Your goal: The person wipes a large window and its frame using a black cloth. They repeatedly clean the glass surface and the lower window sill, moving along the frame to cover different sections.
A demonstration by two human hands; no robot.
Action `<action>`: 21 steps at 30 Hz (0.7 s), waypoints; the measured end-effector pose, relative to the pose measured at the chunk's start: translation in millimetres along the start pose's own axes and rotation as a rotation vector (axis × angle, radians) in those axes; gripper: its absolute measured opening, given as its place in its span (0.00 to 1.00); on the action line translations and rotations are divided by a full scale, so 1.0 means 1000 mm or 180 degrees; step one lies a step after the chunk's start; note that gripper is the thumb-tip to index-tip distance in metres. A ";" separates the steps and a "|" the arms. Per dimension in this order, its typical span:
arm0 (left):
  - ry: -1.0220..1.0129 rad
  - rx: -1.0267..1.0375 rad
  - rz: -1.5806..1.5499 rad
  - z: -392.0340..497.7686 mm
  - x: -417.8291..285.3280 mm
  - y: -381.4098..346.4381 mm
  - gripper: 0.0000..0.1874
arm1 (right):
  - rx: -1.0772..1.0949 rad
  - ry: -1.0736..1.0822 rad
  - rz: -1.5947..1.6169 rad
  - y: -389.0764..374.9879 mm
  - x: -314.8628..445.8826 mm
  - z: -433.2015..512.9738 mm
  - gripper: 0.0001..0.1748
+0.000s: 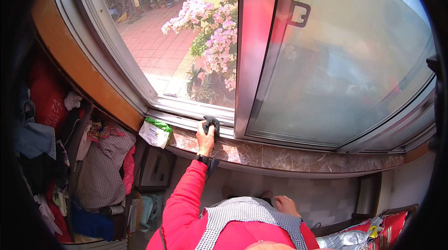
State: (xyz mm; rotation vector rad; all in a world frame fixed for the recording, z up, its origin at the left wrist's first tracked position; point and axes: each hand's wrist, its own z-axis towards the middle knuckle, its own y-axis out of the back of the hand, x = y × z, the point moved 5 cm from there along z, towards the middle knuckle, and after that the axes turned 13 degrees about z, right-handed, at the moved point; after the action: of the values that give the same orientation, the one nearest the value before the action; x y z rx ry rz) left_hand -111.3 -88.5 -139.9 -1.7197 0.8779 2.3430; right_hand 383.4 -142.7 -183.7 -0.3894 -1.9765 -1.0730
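My left hand [205, 140] grips a bunched black cloth [212, 123] against the lower metal track [185, 121] of the sliding window. A dark band circles that wrist. Just left of it, a white and green packet of wipes [155, 132] rests on the brown marbled sill [259, 152]. My right hand [287, 206] hangs low beside the checked apron [241, 208], holding nothing that I can see, its fingers loosely apart. The frosted sliding pane [336, 75], with a handle recess [300, 14], stands to the right of the cloth.
On the left, open shelving holds heaped clothes [101, 169]. Through the window I see pink flowers [220, 40] and a paved yard [157, 47]. Silver and red striped fabric [371, 232] lies at the lower right. Tiled floor [308, 190] shows below the sill.
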 end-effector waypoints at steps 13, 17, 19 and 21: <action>-0.3406 -0.1013 -0.0064 -0.012 -0.395 0.076 0.30 | 0.0249 0.0313 -0.0109 0.064 -0.035 0.047 0.18; -0.3850 -0.1738 0.0591 -0.019 -0.441 0.057 0.33 | 0.0549 -0.0334 -0.0006 0.065 -0.110 0.067 0.22; -0.4156 -0.1930 0.0640 -0.020 -0.462 0.065 0.31 | 0.0984 -0.0595 0.0032 0.058 -0.137 0.075 0.52; -0.4156 -0.2006 0.0646 -0.003 -0.495 0.077 0.29 | 0.0711 -0.0769 0.0080 0.066 -0.149 0.078 0.50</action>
State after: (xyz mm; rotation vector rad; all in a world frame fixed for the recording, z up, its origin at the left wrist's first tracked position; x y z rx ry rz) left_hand 35.3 -32.2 336.0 0.1601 0.0448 3.1828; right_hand 472.4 -24.6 -287.7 -0.4377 -2.2716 -0.8079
